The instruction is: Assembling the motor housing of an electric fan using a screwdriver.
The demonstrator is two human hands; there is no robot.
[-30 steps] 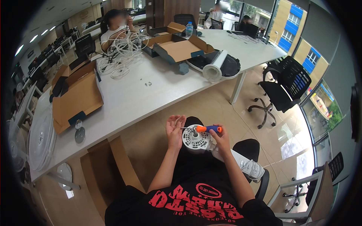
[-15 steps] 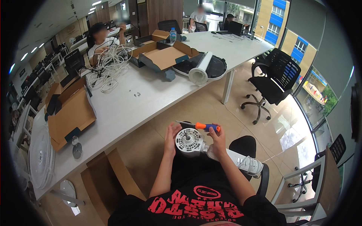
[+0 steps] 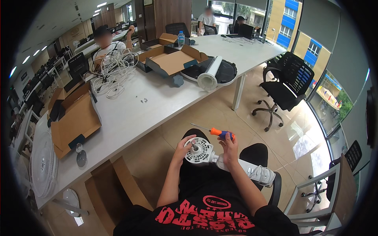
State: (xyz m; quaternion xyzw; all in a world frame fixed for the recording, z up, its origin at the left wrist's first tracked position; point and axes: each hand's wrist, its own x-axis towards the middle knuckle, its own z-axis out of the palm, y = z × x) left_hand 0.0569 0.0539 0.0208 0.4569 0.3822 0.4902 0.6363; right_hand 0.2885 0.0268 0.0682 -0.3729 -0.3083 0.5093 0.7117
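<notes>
A white fan motor housing [image 3: 199, 150] with a round ribbed face and a short shaft lies across my lap. My left hand [image 3: 183, 146] grips the rim of that round face. My right hand [image 3: 228, 146] holds a screwdriver [image 3: 212, 131] with an orange and blue handle, its thin blade pointing left above the housing. The same hand rests against the white neck of the housing.
A long white table [image 3: 130, 114] runs ahead with open cardboard boxes [image 3: 171, 61], a heap of white cable [image 3: 116, 70], small screws [image 3: 143, 100] and a white tube on a dark fan base [image 3: 210, 72]. A fan grille [image 3: 41, 163] lies at left. Black office chair [image 3: 281, 88] at right. People sit beyond.
My head view has shifted, so the table and my lap sit lower in the picture. My left hand went from open above the housing to gripping its rim.
</notes>
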